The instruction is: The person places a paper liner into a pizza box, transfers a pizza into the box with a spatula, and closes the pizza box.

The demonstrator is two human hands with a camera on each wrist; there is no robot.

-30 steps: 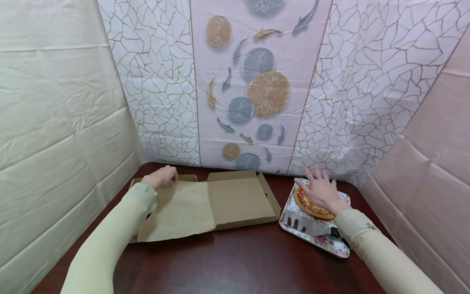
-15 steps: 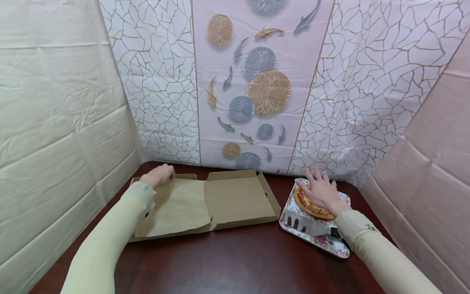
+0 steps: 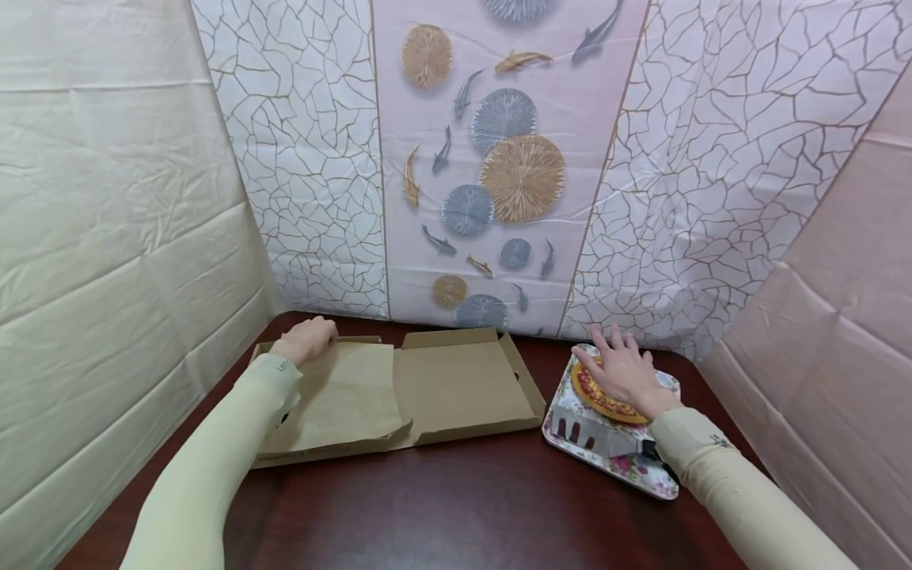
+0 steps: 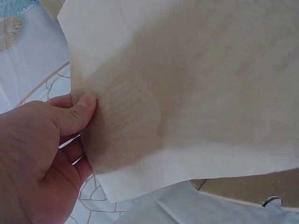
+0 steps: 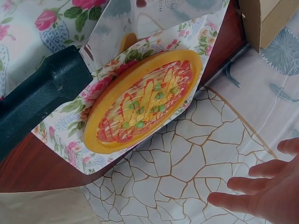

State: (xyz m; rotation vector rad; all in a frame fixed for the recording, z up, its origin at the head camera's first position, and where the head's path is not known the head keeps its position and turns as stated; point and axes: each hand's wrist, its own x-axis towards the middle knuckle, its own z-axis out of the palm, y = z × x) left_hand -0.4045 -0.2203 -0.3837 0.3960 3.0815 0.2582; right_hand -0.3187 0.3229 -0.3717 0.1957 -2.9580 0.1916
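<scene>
My left hand point(image 3: 306, 340) pinches the edge of a sheet of brown paper point(image 3: 349, 396) between thumb and fingers. The left wrist view shows the thumb on top of the paper point(image 4: 210, 107). This sheet lies over the left half of an opened cardboard pizza box point(image 3: 463, 384). With fingers spread, my right hand point(image 3: 623, 372) is above a small pizza point(image 3: 606, 405) and holds nothing. The pizza point(image 5: 145, 102) is on a floral tray point(image 3: 655, 481). Beside it on the tray is a slotted metal spatula point(image 3: 598, 439) with a dark green handle point(image 5: 46, 84).
The box and tray stand on a dark red-brown table point(image 3: 442, 507). A patterned cloth point(image 3: 477, 158) hangs behind it, and plain cloth walls point(image 3: 114, 206) rise at both sides. The box's right-hand flap point(image 3: 523, 380) stands up near the tray.
The paper has lowered and shifted back and left into the box, so the box's front edge now shows. My left hand moved slightly left with it. The right hand stayed put.
</scene>
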